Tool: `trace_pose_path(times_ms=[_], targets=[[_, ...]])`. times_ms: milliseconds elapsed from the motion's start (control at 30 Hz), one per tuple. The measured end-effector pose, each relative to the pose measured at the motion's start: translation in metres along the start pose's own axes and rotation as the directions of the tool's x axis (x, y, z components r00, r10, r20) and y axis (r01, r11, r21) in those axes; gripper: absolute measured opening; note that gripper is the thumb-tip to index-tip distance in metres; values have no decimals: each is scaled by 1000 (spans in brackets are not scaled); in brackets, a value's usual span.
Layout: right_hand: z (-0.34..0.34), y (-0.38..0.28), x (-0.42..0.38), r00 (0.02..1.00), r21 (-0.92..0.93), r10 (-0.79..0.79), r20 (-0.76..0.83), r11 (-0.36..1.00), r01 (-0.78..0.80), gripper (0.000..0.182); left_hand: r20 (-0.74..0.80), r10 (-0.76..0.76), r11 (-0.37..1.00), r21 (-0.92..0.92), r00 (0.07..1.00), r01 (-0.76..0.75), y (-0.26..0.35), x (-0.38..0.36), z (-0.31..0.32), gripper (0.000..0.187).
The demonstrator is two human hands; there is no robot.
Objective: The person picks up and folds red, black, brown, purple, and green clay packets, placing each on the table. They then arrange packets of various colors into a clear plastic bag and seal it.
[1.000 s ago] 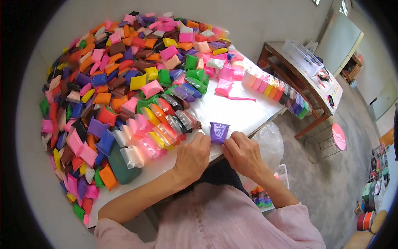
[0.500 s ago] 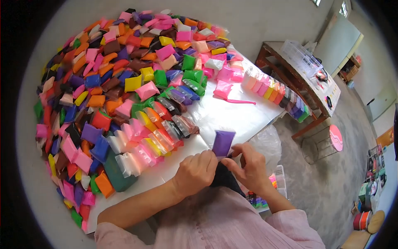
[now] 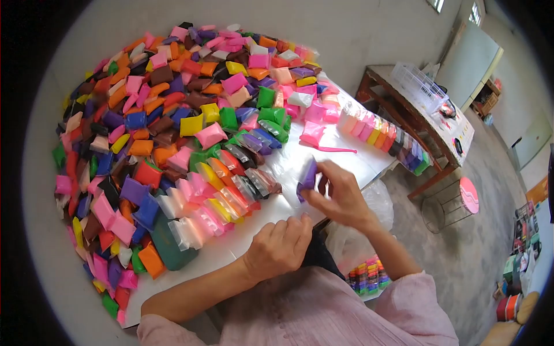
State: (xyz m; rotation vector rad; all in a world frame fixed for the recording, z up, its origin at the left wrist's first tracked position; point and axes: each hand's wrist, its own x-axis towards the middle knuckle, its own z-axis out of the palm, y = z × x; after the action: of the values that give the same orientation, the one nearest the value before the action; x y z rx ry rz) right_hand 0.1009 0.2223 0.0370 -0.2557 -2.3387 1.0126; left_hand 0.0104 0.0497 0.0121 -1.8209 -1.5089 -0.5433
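A small purple clay packet in clear wrap is pinched between the thumb and fingers of my right hand, raised over the white table near its front edge. My left hand is closed, its fingers curled in front of my body, apart from the packet; whatever it may hold is hidden. Left of my hands lie overlapping rows of wrapped packets in pink, yellow, orange, red and black. Behind them spreads a big heap of coloured packets. A dark green box sits partly under the rows.
A long row of packets lines the table's right edge, near a thin pink tool. Below right are a clear plastic bag and a basket of packets. A pink-topped stool and a wooden desk stand beyond.
My right hand has lifted the purple packet up and away from my left hand, and the packet has turned edge-on. My left hand stays low and closed.
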Motion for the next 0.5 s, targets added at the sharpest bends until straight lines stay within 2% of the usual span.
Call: trace_pose_path(times_ms=[33, 133, 233, 267, 367, 500], targets=[[0, 12, 12, 995, -25, -94, 22, 995, 95, 38, 19, -44, 997, -65, 999, 45, 1, -5, 7, 17], [7, 30, 40, 958, -60, -150, 242, 984, 170, 46, 132, -142, 962, -216, 981, 169, -2, -10, 12, 12], [16, 26, 51, 920, -13, -108, 378, 992, 122, 50, 213, -213, 908, -317, 954, 273, -3, -12, 12, 12], [16, 21, 53, 912, -20, -121, 392, 990, 140, 54, 228, -236, 887, -346, 945, 305, -3, -11, 12, 13], [22, 26, 53, 916, -5, -175, 361, 982, 189, 55, 237, -187, 902, -344, 953, 263, -4, -11, 11, 14], [19, 22, 51, 934, -3, -84, 348, 996, 91, 54, 240, -190, 893, -361, 952, 269, -4, -11, 10, 15]])
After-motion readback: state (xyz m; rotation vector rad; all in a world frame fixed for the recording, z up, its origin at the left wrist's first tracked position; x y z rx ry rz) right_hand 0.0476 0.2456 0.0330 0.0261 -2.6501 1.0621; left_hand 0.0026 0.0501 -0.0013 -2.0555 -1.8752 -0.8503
